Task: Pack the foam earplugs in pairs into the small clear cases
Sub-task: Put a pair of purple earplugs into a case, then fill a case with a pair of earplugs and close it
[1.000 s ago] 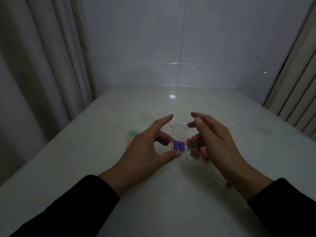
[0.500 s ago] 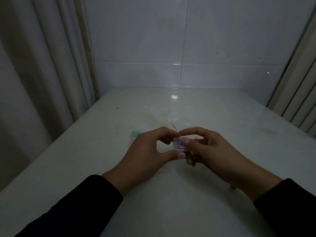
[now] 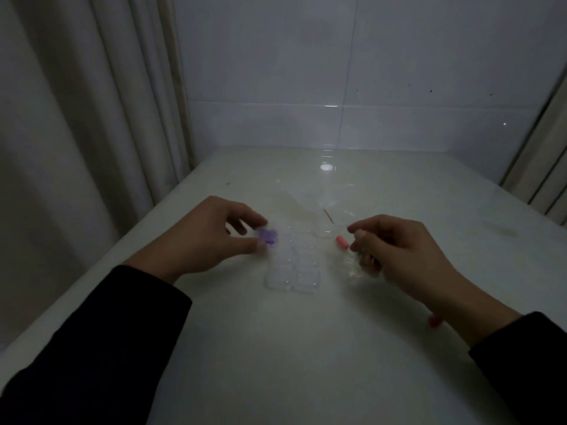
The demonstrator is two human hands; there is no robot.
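My left hand (image 3: 211, 237) pinches a small clear case holding two purple earplugs (image 3: 268, 235) between thumb and fingertips, just above the white table. Several empty clear cases (image 3: 292, 265) lie in two rows between my hands. My right hand (image 3: 399, 256) hovers at the right with its fingers curled; something small and greenish shows under them, too dim to tell whether it is held. A pink earplug (image 3: 342, 242) lies just left of that hand's fingertips. Another pink earplug (image 3: 434, 320) peeks out beside my right wrist.
The white table (image 3: 306, 348) runs back to a tiled wall. A crumpled clear plastic bag (image 3: 306, 207) with a thin red strip lies behind the cases. Curtains hang at the left edge (image 3: 76, 133) and at the far right (image 3: 546, 167).
My hands, joined on the purple-plug case at the middle, have parted. The left hand carried the case to the left; the right hand drew away to the right, uncovering the rows of empty cases.
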